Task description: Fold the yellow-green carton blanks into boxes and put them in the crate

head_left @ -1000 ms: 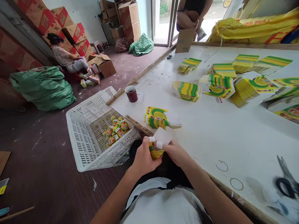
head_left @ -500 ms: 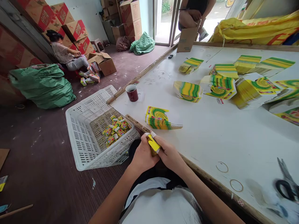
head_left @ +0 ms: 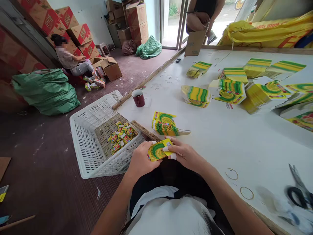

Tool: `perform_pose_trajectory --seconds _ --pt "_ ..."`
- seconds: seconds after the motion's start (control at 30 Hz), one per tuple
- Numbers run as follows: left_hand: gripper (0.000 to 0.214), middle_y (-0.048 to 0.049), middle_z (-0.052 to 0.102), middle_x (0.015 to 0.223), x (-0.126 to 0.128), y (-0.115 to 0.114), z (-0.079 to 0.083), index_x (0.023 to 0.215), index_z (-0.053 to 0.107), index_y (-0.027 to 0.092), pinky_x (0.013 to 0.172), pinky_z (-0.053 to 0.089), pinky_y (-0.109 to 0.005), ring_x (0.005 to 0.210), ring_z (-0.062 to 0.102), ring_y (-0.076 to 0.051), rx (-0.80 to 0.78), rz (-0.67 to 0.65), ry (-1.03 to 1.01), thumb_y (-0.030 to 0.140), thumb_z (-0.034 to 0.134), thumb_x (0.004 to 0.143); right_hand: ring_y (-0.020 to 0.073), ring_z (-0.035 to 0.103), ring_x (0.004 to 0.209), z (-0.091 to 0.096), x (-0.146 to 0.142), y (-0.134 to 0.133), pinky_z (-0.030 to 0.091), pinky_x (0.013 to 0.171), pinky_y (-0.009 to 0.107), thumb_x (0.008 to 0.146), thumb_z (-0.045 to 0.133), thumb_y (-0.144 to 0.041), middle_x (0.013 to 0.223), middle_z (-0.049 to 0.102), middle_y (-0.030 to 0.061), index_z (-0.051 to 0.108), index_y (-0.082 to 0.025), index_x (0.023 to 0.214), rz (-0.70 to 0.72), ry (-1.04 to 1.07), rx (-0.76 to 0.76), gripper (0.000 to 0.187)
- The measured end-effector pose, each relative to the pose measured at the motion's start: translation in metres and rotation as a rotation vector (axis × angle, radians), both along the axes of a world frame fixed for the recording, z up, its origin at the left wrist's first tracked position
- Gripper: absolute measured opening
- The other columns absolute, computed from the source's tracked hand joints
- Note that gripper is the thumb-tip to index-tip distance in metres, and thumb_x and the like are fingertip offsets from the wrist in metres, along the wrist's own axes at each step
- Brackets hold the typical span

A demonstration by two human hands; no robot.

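Observation:
Between my hands, just off the table's near edge, is a small yellow and green printed carton point(head_left: 156, 150) with a barcode on its right end. My left hand point(head_left: 142, 159) is closed on its left end. At the right end, my right hand point(head_left: 185, 154) grips it, with white coverings on several fingertips. Just beyond my hands, a fanned stack of flat printed cartons point(head_left: 165, 124) lies on the white table point(head_left: 210, 143). To the left stands a white plastic crate point(head_left: 84, 143) holding several small folded cartons point(head_left: 123, 133).
A dark red mug point(head_left: 138, 98) stands at the table's left edge. More carton stacks point(head_left: 230, 91) lie across the far side. Scissors point(head_left: 299, 186) rest at the right. One person point(head_left: 73, 58) sits by boxes; another point(head_left: 204, 16) is beyond the table. A green sack point(head_left: 45, 91) sits on the floor.
The carton has been turned from end-on to its broad printed face. My right hand has moved slightly right, to the barcode end; my left hand has shifted a little left.

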State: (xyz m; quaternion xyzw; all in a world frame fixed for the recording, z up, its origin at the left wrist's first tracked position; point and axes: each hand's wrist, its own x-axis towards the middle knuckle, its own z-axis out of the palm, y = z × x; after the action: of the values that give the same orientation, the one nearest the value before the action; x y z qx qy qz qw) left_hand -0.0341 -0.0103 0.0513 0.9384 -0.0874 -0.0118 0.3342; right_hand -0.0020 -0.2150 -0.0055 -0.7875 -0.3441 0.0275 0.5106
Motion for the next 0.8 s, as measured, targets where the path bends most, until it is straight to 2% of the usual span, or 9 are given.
perform_pose_trajectory --seconds 0.1,0.2,0.3,0.37,0.43,0.53,0.6,0.7,0.8 --pt "0.043 -0.0087 0.068 0.097 0.002 -0.003 0.003 0.106 0.058 0.016 0.082 0.053 -0.04 0.092 0.065 -0.027 0.017 -0.016 -0.035 0.032 0.073 0.069 0.0284 0.048 0.133 0.005 0.0 0.003 0.051 0.1 0.044 0.09 0.058 -0.028 0.137 0.054 0.016 0.061 -0.025 0.116 -0.049 0.001 0.036 0.026" --pt "0.042 -0.0098 0.067 0.097 0.002 -0.007 0.0 0.106 0.057 0.015 0.082 0.053 -0.04 0.093 0.065 -0.027 0.023 -0.007 -0.097 0.029 0.072 0.069 0.0306 0.036 0.141 0.006 -0.009 0.016 0.04 0.109 0.053 0.092 0.055 -0.034 0.147 0.04 0.0191 0.032 -0.024 0.144 -0.124 0.039 0.051 0.058" --pt "0.038 -0.0091 0.067 0.097 0.001 -0.004 -0.004 0.104 0.058 0.016 0.081 0.053 -0.039 0.093 0.065 -0.027 0.037 0.004 -0.094 0.026 0.071 0.07 0.0297 0.034 0.141 0.005 -0.017 0.029 0.038 0.111 0.054 0.095 0.045 -0.034 0.15 0.034 0.0195 0.015 -0.023 0.15 -0.112 0.121 0.014 0.063" --pt "0.039 -0.0078 0.066 0.097 0.003 0.007 -0.007 0.105 0.057 0.018 0.083 0.053 -0.039 0.093 0.065 -0.026 0.039 0.026 -0.076 0.027 0.072 0.07 0.0293 0.041 0.136 0.007 -0.016 0.032 0.042 0.108 0.052 0.095 0.044 -0.033 0.146 0.039 0.0194 0.018 -0.022 0.148 -0.098 0.145 0.003 0.06" --pt "0.047 -0.0091 0.065 0.103 0.007 0.027 -0.009 0.109 0.056 0.019 0.089 0.051 -0.044 0.099 0.063 -0.029 0.066 0.156 -0.148 0.03 0.076 0.068 0.0294 0.052 0.125 0.01 -0.006 0.031 0.047 0.102 0.049 0.092 0.051 -0.035 0.137 0.05 0.019 0.025 -0.019 0.145 -0.146 0.118 0.009 0.061" --pt "0.08 -0.0191 0.056 0.124 0.013 0.061 -0.011 0.124 0.048 0.014 0.103 0.038 -0.058 0.121 0.05 -0.039 0.175 0.528 -0.365 0.043 0.084 0.059 0.0305 0.06 0.109 0.013 0.024 0.023 0.05 0.094 0.048 0.086 0.058 -0.03 0.12 0.061 0.0169 0.041 -0.016 0.134 -0.433 0.02 -0.055 0.053" --pt "0.09 -0.0219 0.051 0.13 0.015 0.077 -0.013 0.13 0.043 0.013 0.107 0.032 -0.061 0.127 0.043 -0.041 0.193 0.645 -0.416 0.049 0.083 0.058 0.0326 0.058 0.107 0.012 0.046 0.018 0.048 0.092 0.049 0.083 0.056 -0.02 0.116 0.063 0.0174 0.047 -0.014 0.127 -0.611 -0.032 -0.202 0.046" --pt "0.072 -0.0177 0.056 0.124 0.01 0.079 -0.022 0.125 0.049 0.015 0.105 0.036 -0.056 0.122 0.049 -0.036 0.11 0.581 -0.38 0.05 0.076 0.068 0.0332 0.059 0.099 0.003 0.068 0.016 0.047 0.088 0.048 0.076 0.051 -0.006 0.108 0.067 0.0183 0.055 -0.012 0.118 -0.645 -0.039 -0.402 0.043" --pt "0.051 -0.0129 0.061 0.117 0.004 0.063 -0.032 0.116 0.056 0.018 0.1 0.043 -0.051 0.114 0.055 -0.031 -0.029 0.456 -0.262 0.045 0.07 0.075 0.0307 0.059 0.093 -0.004 0.075 0.019 0.047 0.084 0.044 0.07 0.045 0.002 0.1 0.068 0.0164 0.058 -0.013 0.11 -0.623 -0.032 -0.431 0.044"
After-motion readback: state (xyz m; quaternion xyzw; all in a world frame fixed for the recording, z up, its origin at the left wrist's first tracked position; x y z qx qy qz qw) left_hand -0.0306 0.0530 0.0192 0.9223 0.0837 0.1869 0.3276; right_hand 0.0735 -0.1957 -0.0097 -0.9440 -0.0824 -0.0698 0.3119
